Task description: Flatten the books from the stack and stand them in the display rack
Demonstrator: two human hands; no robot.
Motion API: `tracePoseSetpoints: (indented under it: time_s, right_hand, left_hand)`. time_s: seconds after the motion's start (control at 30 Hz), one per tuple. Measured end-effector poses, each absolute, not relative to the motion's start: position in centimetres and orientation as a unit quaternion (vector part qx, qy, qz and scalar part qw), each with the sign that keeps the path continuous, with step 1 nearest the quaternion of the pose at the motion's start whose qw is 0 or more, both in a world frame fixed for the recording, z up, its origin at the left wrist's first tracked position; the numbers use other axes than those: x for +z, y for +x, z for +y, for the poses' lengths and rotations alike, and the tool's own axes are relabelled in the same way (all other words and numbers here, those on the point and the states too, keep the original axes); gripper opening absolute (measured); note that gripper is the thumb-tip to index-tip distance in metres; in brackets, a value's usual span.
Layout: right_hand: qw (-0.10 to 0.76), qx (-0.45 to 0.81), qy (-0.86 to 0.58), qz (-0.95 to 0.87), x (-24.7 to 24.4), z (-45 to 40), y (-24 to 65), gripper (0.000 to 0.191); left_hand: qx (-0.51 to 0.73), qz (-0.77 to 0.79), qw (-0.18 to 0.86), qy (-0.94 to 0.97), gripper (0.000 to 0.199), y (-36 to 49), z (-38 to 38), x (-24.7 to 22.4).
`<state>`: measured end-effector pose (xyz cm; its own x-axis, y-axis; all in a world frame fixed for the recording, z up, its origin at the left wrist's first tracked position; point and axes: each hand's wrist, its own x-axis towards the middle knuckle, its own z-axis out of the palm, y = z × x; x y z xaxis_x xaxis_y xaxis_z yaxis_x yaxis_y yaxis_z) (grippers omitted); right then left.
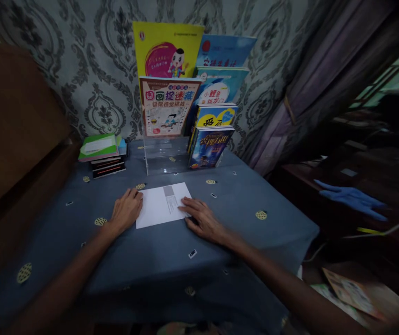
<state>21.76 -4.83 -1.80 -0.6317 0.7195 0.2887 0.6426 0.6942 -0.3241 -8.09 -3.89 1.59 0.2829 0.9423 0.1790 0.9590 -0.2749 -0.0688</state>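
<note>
A white paper item (158,207), perhaps a thin booklet or an envelope, lies flat on the blue tablecloth. It bears a grey block and small print that I cannot read. My left hand (127,210) rests at its left edge, palm down, fingers lying close together against the paper. At the opposite edge, my right hand (202,219) lies palm down with its fingers stretched over the border and the thumb apart. Neither hand visibly lifts the paper. Behind it stands a clear acrylic rack (164,164) with upright picture books.
A small pile of booklets (98,148), green on top, sits at the back left. The rack's right column holds a dark blue book (210,148) in front. A brown piece of furniture (14,116) borders the left. Off to the right lies a blue glove (351,197) on a dark surface.
</note>
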Motion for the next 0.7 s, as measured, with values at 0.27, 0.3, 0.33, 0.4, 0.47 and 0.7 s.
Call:
tracePoseSetpoints:
  time_s: [0.27, 0.3, 0.33, 0.4, 0.47, 0.7]
  right_hand:
    - [0.199, 0.086, -0.384, -0.897, -1.8, -5.1, 21.3, 0.041]
    - [0.201, 0.087, -0.384, -0.897, -1.8, -5.1, 21.3, 0.041]
    - [0.202, 0.088, -0.384, -0.897, -1.8, -5.1, 21.3, 0.040]
    - [0.200, 0.088, -0.385, -0.897, -1.9, -5.2, 21.4, 0.040]
    - [0.195, 0.087, -0.388, -0.896, -1.8, -5.2, 21.4, 0.039]
    - [0.191, 0.077, -0.405, -0.891, -0.8, -4.8, 19.2, 0.036]
  left_hand:
    - [-0.111, -0.572, 0.068, -0.810, 0.036, -8.6, -3.3, -0.5]
    - [-0.114, -0.571, 0.064, -0.811, 0.037, -8.6, -3.3, -0.6]
    - [-0.119, -0.570, 0.060, -0.811, 0.038, -8.5, -3.3, -0.7]
    - [-0.132, -0.567, 0.048, -0.811, 0.039, -8.3, -3.2, -0.8]
    - [-0.144, -0.564, 0.038, -0.812, 0.039, -7.9, -3.0, -0.9]
    - [-0.158, -0.552, 0.031, -0.818, 0.039, -7.5, -2.6, -1.3]
